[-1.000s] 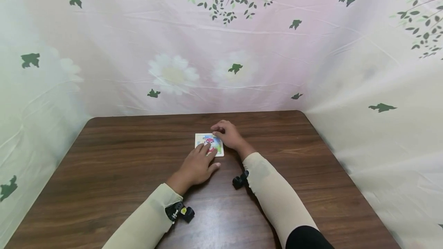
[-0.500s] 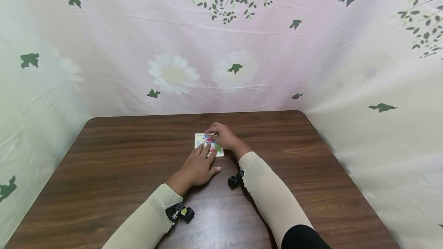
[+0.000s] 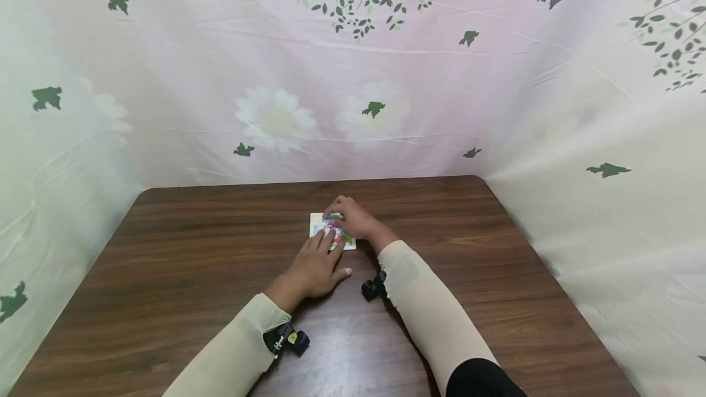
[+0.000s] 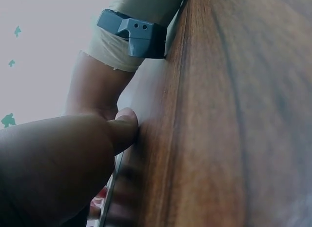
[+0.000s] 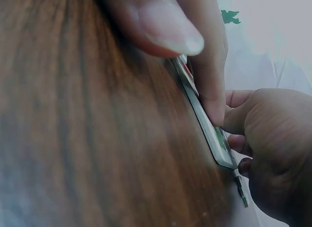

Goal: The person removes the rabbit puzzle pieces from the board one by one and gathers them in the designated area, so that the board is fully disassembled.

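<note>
A small square picture puzzle (image 3: 315, 222) with a white border and a pink cartoon figure lies flat near the back middle of the table. Across its lower part rest the straight, slightly spread fingers of my left hand (image 3: 311, 267), thumb out to the side. My right hand (image 3: 357, 219) reaches over the upper right, its fingers bent down onto the picture. The right wrist view shows a thin, tilted puzzle piece (image 5: 187, 73) between thumb and finger, raised above the board (image 5: 207, 134). Most of that piece is hidden. In the left wrist view my left thumb (image 4: 126, 127) covers most of the puzzle.
The brown wood-grain table (image 3: 182, 274) has rounded back corners. Hanging cloth (image 3: 209, 78) printed with leaves, birds and flowers surrounds its back and sides. Black wrist cameras (image 3: 298, 342) sit on both light sleeves, close to the tabletop.
My right hand has moved left and slightly toward me, from the puzzle's upper right corner onto its upper middle. The left hand and the board stay nearly in place.
</note>
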A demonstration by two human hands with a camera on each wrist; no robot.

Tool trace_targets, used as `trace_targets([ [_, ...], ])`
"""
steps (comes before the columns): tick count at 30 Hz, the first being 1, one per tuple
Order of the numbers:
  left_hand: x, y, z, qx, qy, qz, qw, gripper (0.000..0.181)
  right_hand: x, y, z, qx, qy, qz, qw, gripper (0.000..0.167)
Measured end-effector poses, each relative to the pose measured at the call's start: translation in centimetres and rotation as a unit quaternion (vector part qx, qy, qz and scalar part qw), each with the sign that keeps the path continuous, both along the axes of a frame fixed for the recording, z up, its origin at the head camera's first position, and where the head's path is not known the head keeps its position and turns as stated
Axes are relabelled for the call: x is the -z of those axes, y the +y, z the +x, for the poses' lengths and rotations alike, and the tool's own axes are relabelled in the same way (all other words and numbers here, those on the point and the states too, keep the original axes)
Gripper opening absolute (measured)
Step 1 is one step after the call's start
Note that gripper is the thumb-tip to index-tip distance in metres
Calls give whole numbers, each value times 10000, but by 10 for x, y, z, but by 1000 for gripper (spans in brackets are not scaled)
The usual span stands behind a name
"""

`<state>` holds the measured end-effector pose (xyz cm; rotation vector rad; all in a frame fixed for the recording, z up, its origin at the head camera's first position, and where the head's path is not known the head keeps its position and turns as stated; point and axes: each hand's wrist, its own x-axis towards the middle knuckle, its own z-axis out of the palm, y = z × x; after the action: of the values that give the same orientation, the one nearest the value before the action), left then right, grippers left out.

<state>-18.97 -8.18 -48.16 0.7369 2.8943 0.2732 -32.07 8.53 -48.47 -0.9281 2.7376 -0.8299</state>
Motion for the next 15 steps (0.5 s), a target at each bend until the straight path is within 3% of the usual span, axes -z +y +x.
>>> trace_targets([
  [15,0,-1,-1,18,-73,81,9999,76,-7,-8,0,185,-342,322,9987,18],
])
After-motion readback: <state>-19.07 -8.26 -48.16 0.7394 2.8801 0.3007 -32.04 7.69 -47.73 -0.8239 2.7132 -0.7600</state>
